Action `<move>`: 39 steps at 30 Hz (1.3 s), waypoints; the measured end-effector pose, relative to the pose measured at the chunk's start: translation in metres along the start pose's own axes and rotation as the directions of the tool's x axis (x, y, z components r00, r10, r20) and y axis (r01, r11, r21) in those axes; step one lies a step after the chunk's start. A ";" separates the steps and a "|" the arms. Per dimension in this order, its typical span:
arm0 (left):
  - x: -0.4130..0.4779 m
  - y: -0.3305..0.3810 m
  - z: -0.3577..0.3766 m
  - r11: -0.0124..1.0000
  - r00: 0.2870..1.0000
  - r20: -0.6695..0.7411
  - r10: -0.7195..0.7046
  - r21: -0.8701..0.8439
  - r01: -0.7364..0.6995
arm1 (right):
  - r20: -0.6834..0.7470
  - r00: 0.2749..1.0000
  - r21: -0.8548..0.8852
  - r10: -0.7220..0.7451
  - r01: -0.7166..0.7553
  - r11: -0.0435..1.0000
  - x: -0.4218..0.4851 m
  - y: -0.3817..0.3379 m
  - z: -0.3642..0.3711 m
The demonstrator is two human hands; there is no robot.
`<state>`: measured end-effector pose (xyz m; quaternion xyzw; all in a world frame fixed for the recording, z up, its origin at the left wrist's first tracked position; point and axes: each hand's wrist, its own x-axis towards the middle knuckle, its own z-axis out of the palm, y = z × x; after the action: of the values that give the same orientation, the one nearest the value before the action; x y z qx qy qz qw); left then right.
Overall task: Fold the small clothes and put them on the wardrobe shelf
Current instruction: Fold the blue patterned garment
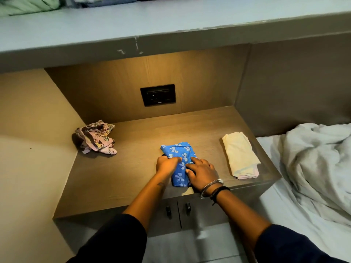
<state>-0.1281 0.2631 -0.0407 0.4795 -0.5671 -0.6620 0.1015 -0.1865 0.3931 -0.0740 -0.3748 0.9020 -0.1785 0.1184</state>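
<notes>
A blue cloth with a pale bow print lies partly folded near the front of the wooden cabinet top. My left hand pinches its left edge. My right hand presses flat on its right side, fingers spread, with bangles on the wrist. A crumpled pink patterned garment sits at the back left of the cabinet top. A folded cream garment lies at the right edge. The grey shelf runs overhead, with green clothes and other fabric at its far left.
A black wall socket is set in the back panel. Two cabinet doors with dark knobs are below the front edge. A bed with a rumpled white blanket adjoins the cabinet on the right.
</notes>
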 end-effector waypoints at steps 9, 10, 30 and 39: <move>-0.050 0.041 0.032 0.948 0.838 0.513 0.186 -0.316 -0.016 | 0.148 0.938 0.989 0.315 -0.146 -0.030 -0.027 0.023 -0.081; -0.053 0.044 0.041 0.946 0.808 0.561 0.181 -0.323 0.012 | 0.207 0.948 0.976 0.242 -0.181 -0.123 -0.032 0.033 -0.093; -0.029 -0.011 0.157 0.670 0.810 0.371 0.454 0.456 -0.585 | -0.285 0.870 0.326 0.402 -0.307 0.894 -0.018 0.159 -0.097; -0.032 -0.001 0.177 0.947 0.931 0.242 0.273 0.103 -0.305 | -0.328 0.803 0.583 0.499 -0.244 0.775 -0.010 0.171 -0.110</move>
<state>-0.2439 0.4011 -0.0428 0.3186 -0.6840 -0.6487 0.0996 -0.3260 0.5383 -0.0432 -0.0836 0.8792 -0.4683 0.0282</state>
